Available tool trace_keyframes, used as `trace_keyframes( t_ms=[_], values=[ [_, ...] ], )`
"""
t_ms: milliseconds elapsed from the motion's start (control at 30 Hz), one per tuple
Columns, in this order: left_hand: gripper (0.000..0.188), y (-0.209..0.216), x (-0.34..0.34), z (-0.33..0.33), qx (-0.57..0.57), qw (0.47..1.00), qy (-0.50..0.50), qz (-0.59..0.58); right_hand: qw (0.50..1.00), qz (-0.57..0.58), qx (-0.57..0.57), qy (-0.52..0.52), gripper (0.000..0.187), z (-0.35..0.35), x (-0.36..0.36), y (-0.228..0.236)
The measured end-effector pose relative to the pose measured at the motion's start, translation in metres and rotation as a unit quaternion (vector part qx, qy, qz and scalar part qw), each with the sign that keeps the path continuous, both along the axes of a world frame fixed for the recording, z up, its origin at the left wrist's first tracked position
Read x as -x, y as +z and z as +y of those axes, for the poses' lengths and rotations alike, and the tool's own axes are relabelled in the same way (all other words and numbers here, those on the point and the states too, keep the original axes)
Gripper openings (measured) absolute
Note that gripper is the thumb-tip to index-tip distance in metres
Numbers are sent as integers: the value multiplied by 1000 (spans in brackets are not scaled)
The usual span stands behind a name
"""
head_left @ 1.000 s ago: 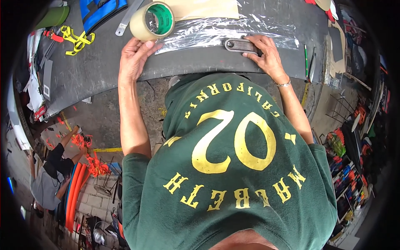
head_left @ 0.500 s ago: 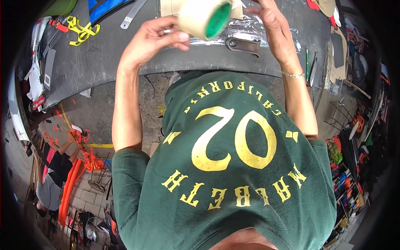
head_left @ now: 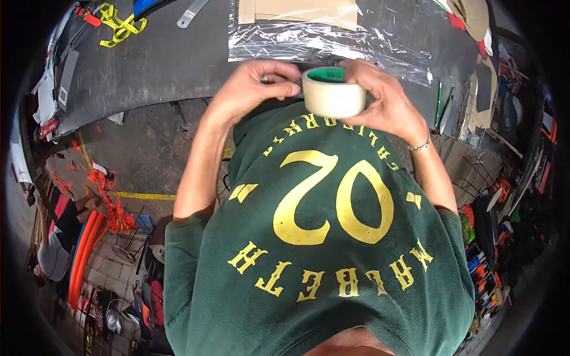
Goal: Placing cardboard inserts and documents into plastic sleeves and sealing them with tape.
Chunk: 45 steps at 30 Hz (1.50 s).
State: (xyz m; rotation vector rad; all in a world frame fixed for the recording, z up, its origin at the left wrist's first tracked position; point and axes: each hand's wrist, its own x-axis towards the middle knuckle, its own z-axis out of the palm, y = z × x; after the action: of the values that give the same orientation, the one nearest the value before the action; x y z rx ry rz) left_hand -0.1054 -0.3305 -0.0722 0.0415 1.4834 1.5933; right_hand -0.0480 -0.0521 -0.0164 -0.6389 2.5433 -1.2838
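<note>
Compared with one second ago, the packing tape roll [head_left: 334,102] has come from my left hand [head_left: 252,89] to my right hand [head_left: 389,95]. It is now at one o'clock, nearer to me than the clear plastic film [head_left: 273,44]. Right grip holds it between fingers and thumb; left grip looks narrow, at its nine o'clock side, but whether it pinches something I cannot tell. If my thumb loosens, I think the roll could drop past the table [head_left: 166,65] edge. Cardboard sheet [head_left: 303,10] is cut off at twelve; what lies behind the roll is hidden.
</note>
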Motion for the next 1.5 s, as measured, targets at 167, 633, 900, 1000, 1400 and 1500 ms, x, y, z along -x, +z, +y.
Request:
trace_keyframes(
  t_ms=[167, 633, 900, 1000, 1400, 1500],
  values=[
    [11, 17, -29, 8, -53, 998, 29, 33, 999, 43, -13, -10, 62, 11, -19, 24],
    [22, -3, -40, -5, -88, 966, 166, -180, 991, 126, 10, 53, 43, 1, 3, 42],
    [13, -4, -44, -1, -99, 973, 201, -61, 984, 137, -59, 99, 47, 2, 10, 38],
    [22, 6, -30, 3, -6, 983, 175, 57, 988, 141, -37, 55, 45, 3, 14, 34],
    [21, 29, 63, -28, 89, 956, 136, 243, 986, 132, -101, -20, 60, 64, 37, 34],
    [23, 8, 55, -42, 95, 963, 149, 203, 991, 56, -116, 26, 52, 71, 32, 35]
  ],
)
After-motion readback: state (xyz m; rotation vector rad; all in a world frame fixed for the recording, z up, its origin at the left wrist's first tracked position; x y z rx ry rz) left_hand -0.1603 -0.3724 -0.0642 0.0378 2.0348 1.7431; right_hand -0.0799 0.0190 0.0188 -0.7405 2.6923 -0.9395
